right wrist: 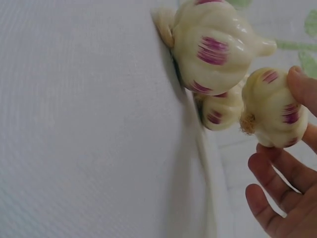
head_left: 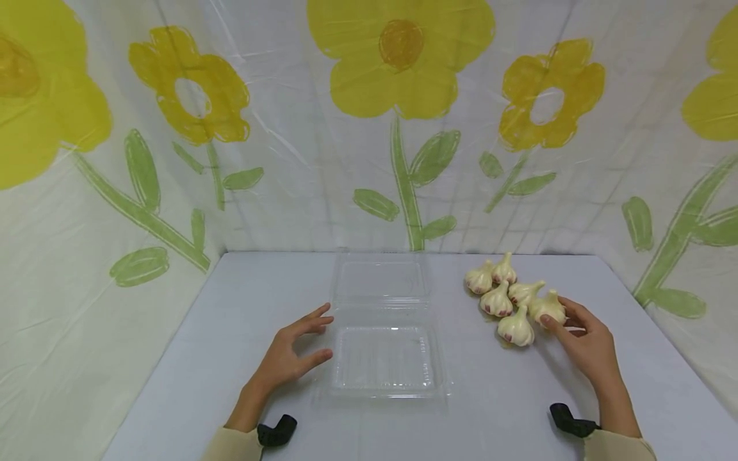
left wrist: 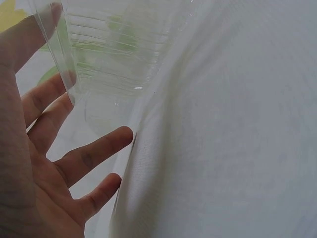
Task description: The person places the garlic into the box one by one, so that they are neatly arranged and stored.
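Note:
A garlic bulb [head_left: 547,310] is pinched between the thumb and fingers of my right hand [head_left: 585,339]. In the right wrist view the held garlic bulb [right wrist: 272,106], pale with purple streaks and a rooty base, appears raised off the table. Several other garlic bulbs [head_left: 516,328] sit grouped just left of it. My left hand [head_left: 288,352] is at the left side of a clear plastic clamshell container [head_left: 383,392], thumb and fingers spread apart. The left wrist view shows fingertips overlapping the container's edge [left wrist: 59,64]; whether they touch it I cannot tell.
The container's lid [head_left: 380,282] lies folded back toward the far edge of the white table [head_left: 230,358]. A white curtain [head_left: 288,211] printed with yellow flowers surrounds the table behind and at the sides. Black straps [head_left: 277,430] sit on both wrists.

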`<state>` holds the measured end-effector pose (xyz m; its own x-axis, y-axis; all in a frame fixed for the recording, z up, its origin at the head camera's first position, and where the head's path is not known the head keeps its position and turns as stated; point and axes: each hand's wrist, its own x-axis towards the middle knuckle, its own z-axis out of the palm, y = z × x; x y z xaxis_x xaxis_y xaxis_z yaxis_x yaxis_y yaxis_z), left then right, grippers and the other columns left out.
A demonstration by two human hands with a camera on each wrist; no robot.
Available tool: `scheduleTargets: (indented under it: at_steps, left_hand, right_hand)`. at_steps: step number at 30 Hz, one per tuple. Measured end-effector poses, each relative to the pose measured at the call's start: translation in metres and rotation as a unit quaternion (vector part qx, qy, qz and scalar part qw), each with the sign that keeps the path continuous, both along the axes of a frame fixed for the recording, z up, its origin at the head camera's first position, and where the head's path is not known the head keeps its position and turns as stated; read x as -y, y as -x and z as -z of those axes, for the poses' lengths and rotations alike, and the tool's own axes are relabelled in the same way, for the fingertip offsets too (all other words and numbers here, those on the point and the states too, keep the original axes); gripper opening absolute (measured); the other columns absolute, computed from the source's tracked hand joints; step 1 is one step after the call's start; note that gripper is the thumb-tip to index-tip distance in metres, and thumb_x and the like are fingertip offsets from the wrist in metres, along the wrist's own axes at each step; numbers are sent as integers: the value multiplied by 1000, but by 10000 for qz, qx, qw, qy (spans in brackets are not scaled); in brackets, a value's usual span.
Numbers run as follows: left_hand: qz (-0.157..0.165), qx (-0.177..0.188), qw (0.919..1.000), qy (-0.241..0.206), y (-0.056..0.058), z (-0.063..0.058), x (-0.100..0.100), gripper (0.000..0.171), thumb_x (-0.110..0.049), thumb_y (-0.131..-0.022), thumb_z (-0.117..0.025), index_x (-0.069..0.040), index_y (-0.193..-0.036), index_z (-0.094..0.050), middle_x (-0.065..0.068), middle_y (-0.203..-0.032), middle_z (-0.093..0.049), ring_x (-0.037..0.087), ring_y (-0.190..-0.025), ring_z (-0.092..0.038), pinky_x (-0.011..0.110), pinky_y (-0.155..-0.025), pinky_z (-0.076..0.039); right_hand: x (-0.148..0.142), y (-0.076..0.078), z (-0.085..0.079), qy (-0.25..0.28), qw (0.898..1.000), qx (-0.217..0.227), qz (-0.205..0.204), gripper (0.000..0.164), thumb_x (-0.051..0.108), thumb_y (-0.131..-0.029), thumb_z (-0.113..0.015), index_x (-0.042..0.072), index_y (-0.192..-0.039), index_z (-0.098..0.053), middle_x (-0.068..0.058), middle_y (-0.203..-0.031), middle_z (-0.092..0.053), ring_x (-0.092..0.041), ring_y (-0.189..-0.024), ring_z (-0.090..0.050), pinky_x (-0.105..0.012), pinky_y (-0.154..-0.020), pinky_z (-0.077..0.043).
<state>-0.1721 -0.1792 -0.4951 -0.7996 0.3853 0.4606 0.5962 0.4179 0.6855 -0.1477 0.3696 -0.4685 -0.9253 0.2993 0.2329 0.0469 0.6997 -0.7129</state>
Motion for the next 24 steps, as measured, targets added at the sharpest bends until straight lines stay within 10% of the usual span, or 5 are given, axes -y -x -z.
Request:
scheduleTargets:
  at_steps: [9,18,24]
  left_hand:
    - [23,-33,10000,43,1,-1,0,55,-20,-83,-85,-10,-134,-66,9,-154,-53,25,-107,-73,34,-103,-52]
    - [-22,24,10000,69,0,-2,1,53,-22,-85,-83,-10,-134,-66,9,-154,-53,24,-108,-74,37,-103,-52]
    - [-78,73,9998,154,1,-1,0,54,-25,-85,-83,-11,-134,-66,5,-155,-52,23,-108,-74,42,-105,-51]
  right_hand:
    - [5,-1,-11,213,9996,-209,20,64,41,-93,-74,10,-146,-56,31,-115,-50,18,-90,-48,-6,-72,-42]
    - [12,1,-17,174,9995,-269,-1,63,40,-93,-75,10,-145,-57,10,-124,-62,19,-90,-48,-4,-72,-42]
    - [15,-2,-21,166,9990,-406,-121,61,36,-92,-76,10,-144,-59,35,-113,-51,18,-90,-49,-4,-72,-42]
